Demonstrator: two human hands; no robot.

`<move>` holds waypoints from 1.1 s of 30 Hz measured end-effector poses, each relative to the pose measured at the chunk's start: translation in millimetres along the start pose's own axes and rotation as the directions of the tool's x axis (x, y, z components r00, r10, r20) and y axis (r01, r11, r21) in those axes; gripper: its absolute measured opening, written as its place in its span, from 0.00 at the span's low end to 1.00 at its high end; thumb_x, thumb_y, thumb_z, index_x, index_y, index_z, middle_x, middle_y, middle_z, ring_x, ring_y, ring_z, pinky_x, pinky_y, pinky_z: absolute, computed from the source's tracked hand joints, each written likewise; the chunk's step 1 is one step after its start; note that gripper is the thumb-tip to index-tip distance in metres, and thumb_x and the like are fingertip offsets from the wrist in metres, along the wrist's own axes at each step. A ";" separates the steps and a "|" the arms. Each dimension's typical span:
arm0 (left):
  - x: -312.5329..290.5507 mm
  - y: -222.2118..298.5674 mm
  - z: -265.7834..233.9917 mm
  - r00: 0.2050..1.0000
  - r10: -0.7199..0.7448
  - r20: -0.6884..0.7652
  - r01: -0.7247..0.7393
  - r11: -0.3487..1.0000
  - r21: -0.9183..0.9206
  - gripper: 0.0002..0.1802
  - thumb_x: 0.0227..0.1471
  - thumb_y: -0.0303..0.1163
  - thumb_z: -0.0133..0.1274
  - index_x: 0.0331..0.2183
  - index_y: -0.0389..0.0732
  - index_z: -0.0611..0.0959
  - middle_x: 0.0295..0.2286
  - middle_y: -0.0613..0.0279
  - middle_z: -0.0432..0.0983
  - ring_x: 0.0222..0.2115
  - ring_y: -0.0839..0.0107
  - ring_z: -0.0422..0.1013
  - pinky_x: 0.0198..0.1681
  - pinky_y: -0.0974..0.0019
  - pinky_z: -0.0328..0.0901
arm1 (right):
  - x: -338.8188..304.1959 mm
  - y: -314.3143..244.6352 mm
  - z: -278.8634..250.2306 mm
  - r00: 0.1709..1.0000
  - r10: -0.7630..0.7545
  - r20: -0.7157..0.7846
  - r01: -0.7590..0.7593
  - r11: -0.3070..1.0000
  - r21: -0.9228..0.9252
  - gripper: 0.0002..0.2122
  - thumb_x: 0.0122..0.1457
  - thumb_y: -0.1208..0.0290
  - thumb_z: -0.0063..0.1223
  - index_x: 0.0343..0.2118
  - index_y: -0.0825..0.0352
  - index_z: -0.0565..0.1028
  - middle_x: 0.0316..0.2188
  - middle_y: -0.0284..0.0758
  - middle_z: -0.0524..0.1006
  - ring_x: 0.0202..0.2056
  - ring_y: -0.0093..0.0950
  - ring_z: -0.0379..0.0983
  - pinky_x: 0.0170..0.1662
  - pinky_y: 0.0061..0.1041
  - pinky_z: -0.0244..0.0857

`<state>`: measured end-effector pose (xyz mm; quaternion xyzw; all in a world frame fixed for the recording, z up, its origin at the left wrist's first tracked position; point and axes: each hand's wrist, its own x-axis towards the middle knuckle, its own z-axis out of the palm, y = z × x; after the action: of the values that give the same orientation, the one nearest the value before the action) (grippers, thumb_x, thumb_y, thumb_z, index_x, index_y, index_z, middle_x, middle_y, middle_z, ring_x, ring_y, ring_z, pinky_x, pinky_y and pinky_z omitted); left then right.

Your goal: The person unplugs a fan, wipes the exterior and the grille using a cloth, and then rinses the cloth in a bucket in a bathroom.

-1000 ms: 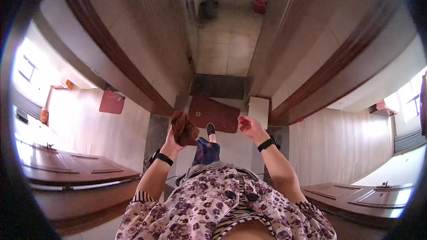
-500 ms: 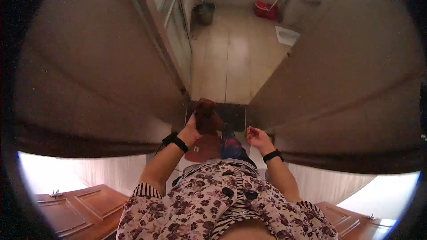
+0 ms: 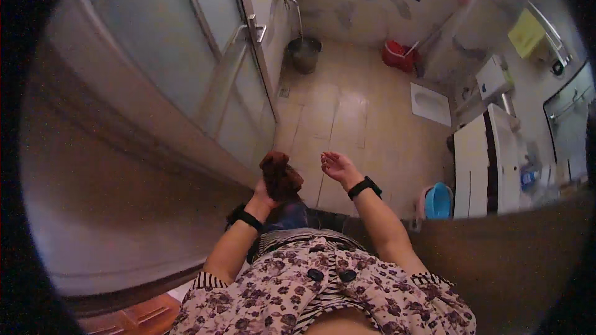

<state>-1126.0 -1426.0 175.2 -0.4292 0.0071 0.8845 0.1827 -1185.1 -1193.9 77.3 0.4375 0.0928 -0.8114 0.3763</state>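
Note:
My left hand grips a bunched reddish-brown cloth, which stands up above the fingers in front of my waist. Its fingers are partly hidden by the cloth. To the right and a little farther forward, my right hand is held in the air with loosely bent fingers and nothing visible in it. Both wrists wear dark bands. Beneath the hands lie the doorway and the beige tiled floor of a washroom.
A frosted-glass door with a metal handle stands at the left. Farther in are a dark bucket under a tap, a red bucket and a squat toilet. At the right are a white cabinet and a blue basin.
I have moved forward into the doorway, so more of the washroom shows. The brown cloth stays in my left hand. My right hand has come up and inward, closer to the left.

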 end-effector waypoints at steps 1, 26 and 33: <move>-3.5 10.8 12.2 1.000 0.005 -0.012 -0.005 0.999 0.032 0.16 0.52 0.47 0.39 0.33 0.48 0.75 0.27 0.61 0.71 0.30 0.63 0.68 0.39 0.57 0.64 | 1.7 -0.5 21.6 0.999 0.021 -0.041 -0.022 0.999 -0.023 0.09 0.56 0.72 0.40 0.33 0.72 0.70 0.29 0.39 0.73 0.26 0.30 0.69 0.28 0.26 0.64; -33.9 193.3 -44.5 0.975 0.185 0.121 -0.191 0.981 0.042 0.19 0.55 0.44 0.34 0.39 0.45 0.74 0.32 0.58 0.73 0.33 0.59 0.69 0.40 0.51 0.65 | 54.0 16.0 -27.5 0.974 -0.089 -0.207 0.086 0.996 -0.024 0.09 0.54 0.70 0.39 0.28 0.71 0.70 0.25 0.39 0.75 0.23 0.31 0.71 0.27 0.27 0.67; -19.0 225.9 -95.7 0.911 0.312 0.269 -0.411 0.646 0.643 0.20 0.52 0.50 0.36 0.38 0.48 0.73 0.29 0.63 0.70 0.34 0.63 0.67 0.39 0.54 0.62 | 146.4 -14.1 50.8 0.996 -0.083 0.015 0.084 0.958 -0.274 0.10 0.58 0.69 0.36 0.32 0.70 0.69 0.29 0.39 0.75 0.29 0.31 0.72 0.31 0.28 0.68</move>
<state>-1117.2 -1659.0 96.7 -0.2602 0.4073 0.8628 0.1480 -1276.2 -1285.9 -8.9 0.3754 0.2220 -0.8066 0.3990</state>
